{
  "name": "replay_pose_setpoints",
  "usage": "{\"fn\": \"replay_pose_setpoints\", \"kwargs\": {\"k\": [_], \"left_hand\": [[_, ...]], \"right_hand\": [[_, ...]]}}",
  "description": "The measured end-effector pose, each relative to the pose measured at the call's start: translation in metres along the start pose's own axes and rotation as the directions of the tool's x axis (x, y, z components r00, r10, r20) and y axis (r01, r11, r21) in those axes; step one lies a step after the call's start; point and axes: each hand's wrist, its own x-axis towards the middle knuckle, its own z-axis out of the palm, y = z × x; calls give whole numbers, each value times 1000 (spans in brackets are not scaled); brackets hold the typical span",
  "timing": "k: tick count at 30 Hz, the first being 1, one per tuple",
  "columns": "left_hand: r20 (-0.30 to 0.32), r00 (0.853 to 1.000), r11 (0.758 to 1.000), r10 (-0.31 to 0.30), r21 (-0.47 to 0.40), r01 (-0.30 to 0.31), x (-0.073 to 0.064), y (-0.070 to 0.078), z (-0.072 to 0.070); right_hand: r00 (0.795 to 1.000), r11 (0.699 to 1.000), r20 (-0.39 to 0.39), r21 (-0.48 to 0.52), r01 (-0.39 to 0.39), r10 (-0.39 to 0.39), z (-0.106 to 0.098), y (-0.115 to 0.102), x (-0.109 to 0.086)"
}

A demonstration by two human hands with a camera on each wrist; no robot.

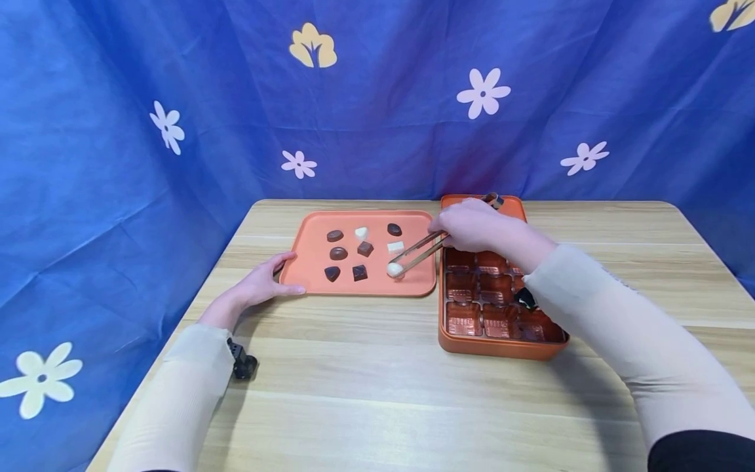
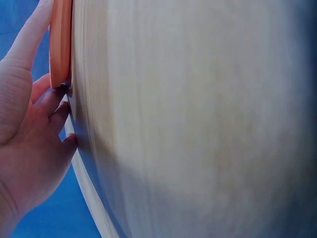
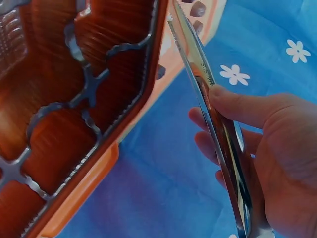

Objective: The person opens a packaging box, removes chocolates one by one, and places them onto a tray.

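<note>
My right hand (image 1: 474, 225) holds metal tongs (image 1: 420, 245), reaching over the box to the tray's right part. The tong tips are at a round white chocolate (image 1: 394, 269), one on either side; I cannot tell whether it is lifted. In the right wrist view, thumb and fingers hold the tongs (image 3: 232, 153) from both sides. My left hand (image 1: 262, 280) grips the near left corner of the pink-orange tray (image 1: 303, 262), with the thumb along its near edge. Several dark and white chocolates lie on the tray, including a dark square (image 1: 360, 273) and a white rectangle (image 1: 396, 247).
Right of the tray stands an orange box (image 1: 501, 347) with a divided brown insert (image 1: 497, 288); my right forearm covers part of it. An orange surface (image 1: 518, 208) shows at its far end. A blue flowered cloth (image 1: 377, 98) hangs behind the wooden table (image 1: 354, 380).
</note>
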Motion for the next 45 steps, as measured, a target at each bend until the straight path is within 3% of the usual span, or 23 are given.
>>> {"fn": "replay_pose_setpoints", "kwargs": {"k": [10, 15, 21, 31, 34, 37, 42, 45], "left_hand": [[-2, 1000, 1000, -9, 5, 9, 1, 2, 1], [1, 1000, 1000, -11, -2, 11, 1, 2, 2], [5, 1000, 1000, -9, -4, 9, 0, 3, 1], [-5, 1000, 1000, -13, 4, 13, -2, 1, 2], [-2, 1000, 1000, -11, -1, 11, -3, 1, 2], [0, 1000, 1000, -10, 0, 10, -3, 1, 3], [2, 1000, 1000, -6, -3, 6, -2, 2, 4], [2, 1000, 1000, -3, -7, 3, -1, 3, 3]], "right_hand": [[999, 999, 37, 36, -37, 36, 6, 4, -3], [998, 996, -31, 65, -55, 57, 2, 12, -20], [981, 996, -178, 66, -67, 78, -3, 31, -57], [929, 970, -290, 144, -195, 230, 7, 69, -137], [896, 949, -329, 202, -243, 300, 21, 81, -159], [842, 913, -372, 273, -302, 390, 39, 93, -181], [712, 829, -435, 386, -405, 551, 72, 101, -212], [650, 795, -466, 436, -422, 601, 90, 105, -227]]}}
